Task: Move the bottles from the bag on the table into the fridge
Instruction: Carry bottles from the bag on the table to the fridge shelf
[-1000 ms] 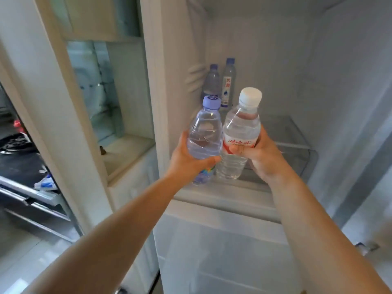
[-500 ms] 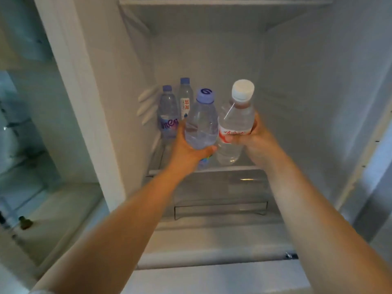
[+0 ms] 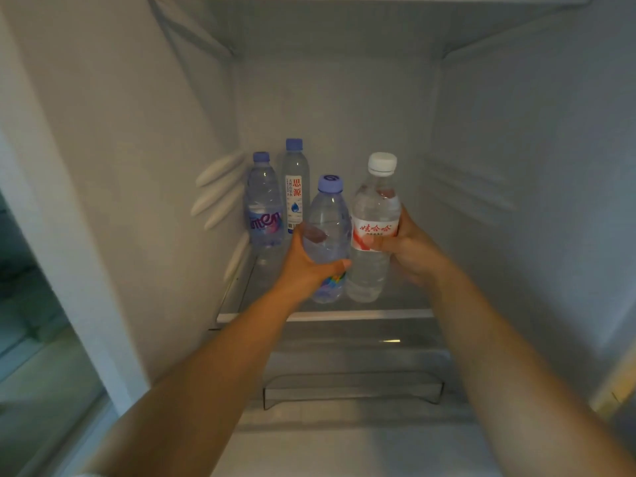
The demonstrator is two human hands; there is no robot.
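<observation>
Both arms reach into the open fridge compartment (image 3: 344,108), each hand carrying a water bottle upright above the glass shelf (image 3: 327,315). The left hand (image 3: 304,266) wraps its fingers and thumb round the lower half of the purple-capped bottle (image 3: 328,232), whose coloured label shows just below the thumb. The right hand (image 3: 411,251) grips the white-capped bottle (image 3: 373,215) at its red-and-white label, fingers curled across the front and the palm behind. The two held bottles stand side by side, touching or very nearly so, over the front part of the shelf; whether their bases rest on the glass I cannot tell. Behind and to the left, in the rear left corner of the same shelf, two more bottles stand upright and close together: a blue-capped bottle with a purple label (image 3: 264,204) and, just beside it on its right, a taller blue-capped bottle with a white label (image 3: 295,187) bearing red characters. The left hand and its bottle sit directly in front of these two, partly covering the base of the taller one. Pale oval ridges (image 3: 220,187) run down the left inner wall near the stored bottles, and fainter rail ridges (image 3: 464,194) mark the right wall. Below the shelf lies a clear drawer (image 3: 354,387). Another shelf (image 3: 344,15) spans the top of the compartment. The right half of the glass shelf, beyond the right hand, holds nothing visible.
</observation>
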